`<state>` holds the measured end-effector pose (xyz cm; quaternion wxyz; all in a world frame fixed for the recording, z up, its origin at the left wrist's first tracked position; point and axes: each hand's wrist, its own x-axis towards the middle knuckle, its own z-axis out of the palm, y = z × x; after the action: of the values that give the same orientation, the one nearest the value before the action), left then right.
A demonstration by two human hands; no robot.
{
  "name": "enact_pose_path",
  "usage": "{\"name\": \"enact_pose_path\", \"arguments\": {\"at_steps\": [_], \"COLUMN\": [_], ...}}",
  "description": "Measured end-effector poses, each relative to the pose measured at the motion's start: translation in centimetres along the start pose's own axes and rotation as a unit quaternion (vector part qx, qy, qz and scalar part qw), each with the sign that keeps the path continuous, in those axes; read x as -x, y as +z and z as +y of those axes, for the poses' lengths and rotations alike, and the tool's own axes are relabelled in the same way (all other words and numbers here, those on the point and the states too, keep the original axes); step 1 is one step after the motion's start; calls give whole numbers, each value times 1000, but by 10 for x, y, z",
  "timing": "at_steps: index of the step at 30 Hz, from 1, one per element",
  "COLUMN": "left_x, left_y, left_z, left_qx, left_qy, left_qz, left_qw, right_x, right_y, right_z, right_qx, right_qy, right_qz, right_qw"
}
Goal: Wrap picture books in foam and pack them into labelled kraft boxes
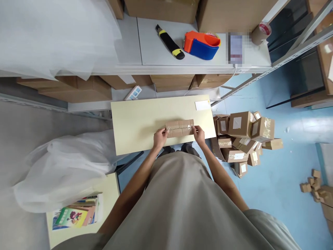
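A small brown cardboard box (pixel 180 127) lies on the pale yellow table (pixel 135 125) near its front edge. My left hand (pixel 159 137) pinches the box's left end, where clear tape shows. At the box's right end my right hand (pixel 199 134) is closed on the box. Both hands hold the box flat on the table.
A pile of taped cardboard boxes (pixel 243 139) lies on the blue floor to the right. On the grey shelf behind sit a black-and-yellow utility knife (pixel 170 42), an orange-and-blue tape dispenser (pixel 202 44) and a tape roll (pixel 261 32). White plastic bags (pixel 62 170) and colourful booklets (pixel 75 213) lie left.
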<state>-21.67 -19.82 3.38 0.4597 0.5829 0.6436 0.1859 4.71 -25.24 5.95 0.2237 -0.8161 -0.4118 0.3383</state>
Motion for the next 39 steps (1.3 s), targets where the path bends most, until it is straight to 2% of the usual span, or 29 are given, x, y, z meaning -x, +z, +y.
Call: {"name": "enact_pose_path", "arguments": {"at_steps": [7, 12, 16, 20, 22, 26, 31, 33, 36, 37, 39], "left_x": [-3, -3, -4, -2, 1, 4, 2, 0, -7, -11, -23], "left_y": [1, 5, 18, 39, 50, 66, 77, 79, 87, 93, 112], "left_z": [1, 4, 13, 21, 24, 28, 29, 34, 54, 65, 90], "left_qx": [-20, 15, 56, 37, 30, 6, -41, -38, -31, -30, -20], "left_qy": [-5, 15, 21, -36, -64, -123, -196, -186, -111, -78, -25], "left_qz": [-12, 25, 77, 109, 118, 125, 125, 170, 242, 243, 204], "left_qw": [1000, 999, 995, 993, 991, 984, 972, 967, 963, 966, 978], "right_x": [0, -8, -33, -57, -67, -82, -102, -115, -144, -157, -185], "right_y": [0, -15, -24, -23, -22, -20, -21, -28, -47, -54, -67], "right_z": [6, 14, 26, 42, 52, 69, 86, 96, 113, 118, 127], "right_qx": [-34, -50, -19, 36, 32, 31, 57, 48, 16, 2, -31], "right_qy": [19, -38, -85, -95, -113, -145, -178, -179, -170, -162, -138], "right_qz": [11, 8, -6, -5, -32, -136, -234, -233, -172, -143, -89], "right_qw": [999, 998, 996, 995, 993, 979, 954, 955, 970, 976, 986]}}
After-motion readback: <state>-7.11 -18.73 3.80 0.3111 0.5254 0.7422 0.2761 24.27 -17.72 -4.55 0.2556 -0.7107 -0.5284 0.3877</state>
